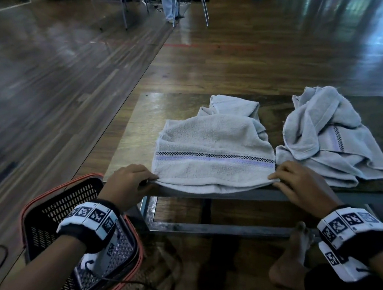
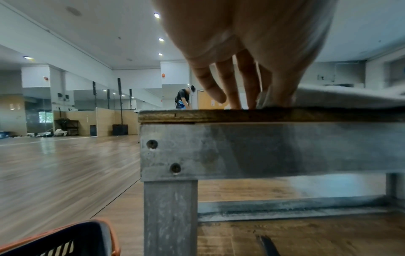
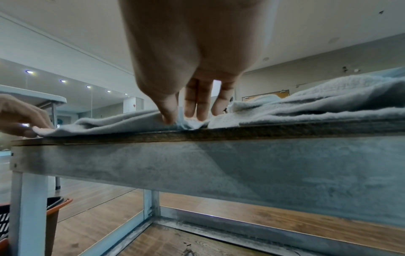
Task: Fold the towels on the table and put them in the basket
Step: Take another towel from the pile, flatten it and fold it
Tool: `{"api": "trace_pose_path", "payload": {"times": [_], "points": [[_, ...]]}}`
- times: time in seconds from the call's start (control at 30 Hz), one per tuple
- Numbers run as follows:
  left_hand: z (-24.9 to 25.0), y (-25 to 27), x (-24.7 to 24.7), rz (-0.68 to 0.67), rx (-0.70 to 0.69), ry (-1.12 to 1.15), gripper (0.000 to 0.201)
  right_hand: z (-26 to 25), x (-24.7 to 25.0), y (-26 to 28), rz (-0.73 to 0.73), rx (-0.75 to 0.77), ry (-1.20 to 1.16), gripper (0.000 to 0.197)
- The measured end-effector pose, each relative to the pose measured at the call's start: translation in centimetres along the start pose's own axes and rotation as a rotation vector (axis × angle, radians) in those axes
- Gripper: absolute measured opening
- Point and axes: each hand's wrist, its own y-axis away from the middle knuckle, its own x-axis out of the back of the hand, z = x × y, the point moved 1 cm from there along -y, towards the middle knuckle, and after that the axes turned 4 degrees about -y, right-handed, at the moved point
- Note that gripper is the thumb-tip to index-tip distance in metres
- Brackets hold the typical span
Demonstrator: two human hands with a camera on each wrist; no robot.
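Left hand (image 1: 127, 181) and right hand (image 1: 299, 184) each pinching a near corner of striped towel (image 1: 213, 151); long axis along table (image 1: 140, 127) near edge, body lying beyond both grips.

left hand (image 1: 127, 184): forearm extended, fingers down, thumb and fingers pinching towel (image 1: 213, 156) corner | right hand (image 1: 304, 184): palm down, thumb and forefinger apparently pinching other near corner | both wrists banded
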Motion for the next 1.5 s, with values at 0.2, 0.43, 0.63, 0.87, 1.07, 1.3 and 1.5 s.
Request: {"api": "trace_pose_path", "payload": {"times": [0.2, 0.43, 0.63, 0.87, 1.07, 1.3, 1.5], "points": [[-0.2, -1.3, 0.5, -0.109, 0.146, -0.022, 0.012, -0.1, 0.8, -0.4, 0.004, -0.035, -0.061, 0.016], [0.0, -1.3, -0.2, -0.125, 0.200, -0.035, 0.022, -0.1, 0.8, -0.5, 0.005, -0.070, -0.075, 0.020], [0.0, -0.6, 0.5, -0.143, 0.167, 0.018, 0.024, -0.1, 0.1, 0.0, -0.077, -0.074, 0.006, 0.019], [0.2, -1.2, 0.6, -0.125, 0.233, 0.068, 0.014, -0.4, 0.3, -0.3, -0.020, -0.042, -0.040, 0.020], [0.8, -1.5, 0.5, -0.118, 0.233, 0.081, 0.011, -0.2, 0.3, -0.2, -0.053, -0.090, -0.070, 0.015], [1.0, -1.1, 0.8, -0.010, 0.121, 0.162, 0.011, 0.1, 0.4, -0.5, -0.034, -0.123, -0.086, 0.020], [1.8, -0.3, 3.1, 0.174, 0.161, 0.450, 0.009, 0.1, 2.3, -1.1, 0.106, -0.255, -0.310, 0.017]]}}
